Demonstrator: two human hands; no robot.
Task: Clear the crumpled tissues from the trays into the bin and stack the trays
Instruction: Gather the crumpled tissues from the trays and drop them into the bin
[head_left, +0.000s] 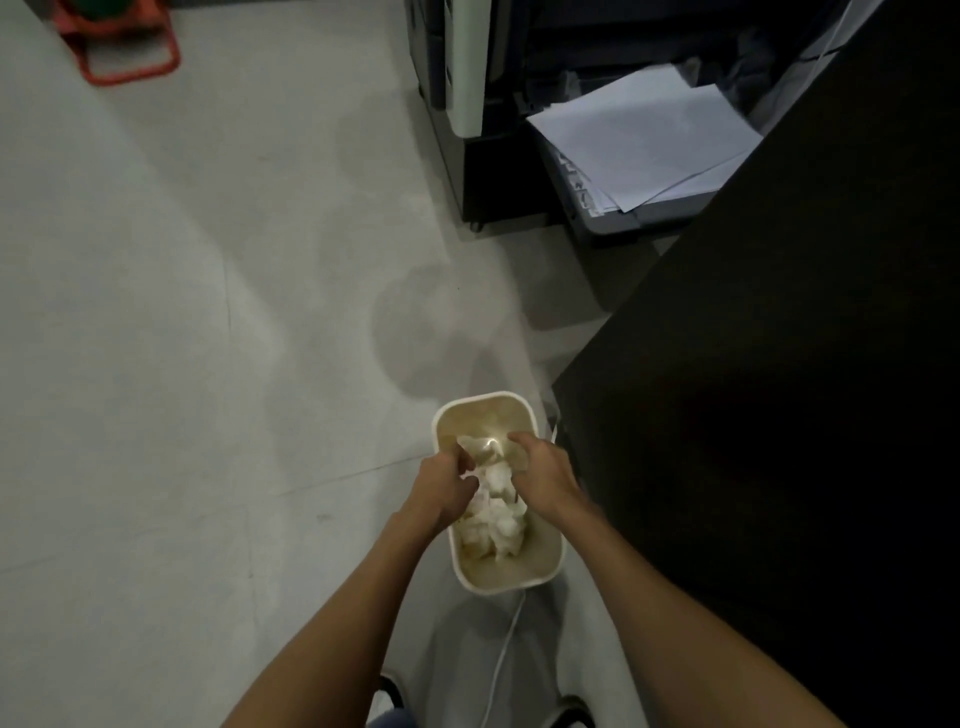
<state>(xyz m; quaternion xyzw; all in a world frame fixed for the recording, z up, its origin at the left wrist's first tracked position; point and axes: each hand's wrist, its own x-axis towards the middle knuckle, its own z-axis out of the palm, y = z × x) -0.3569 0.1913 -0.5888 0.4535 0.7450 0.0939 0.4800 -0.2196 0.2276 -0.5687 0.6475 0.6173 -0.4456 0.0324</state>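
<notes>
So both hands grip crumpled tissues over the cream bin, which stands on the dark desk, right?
Not quite. The head view shows the cream bin standing on the grey floor beside the dark desk, not on it. The rest holds: the left hand and right hand grip crumpled tissues over it.

Fingers (521, 442) partly buried in crumpled tissues (496, 512), bottom of bin (480, 401) unseen beneath them, red frame (130, 75) cut by top edge.

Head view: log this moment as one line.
left hand: grips tissues | right hand: grips tissues | bin: on floor, tissues inside
</notes>
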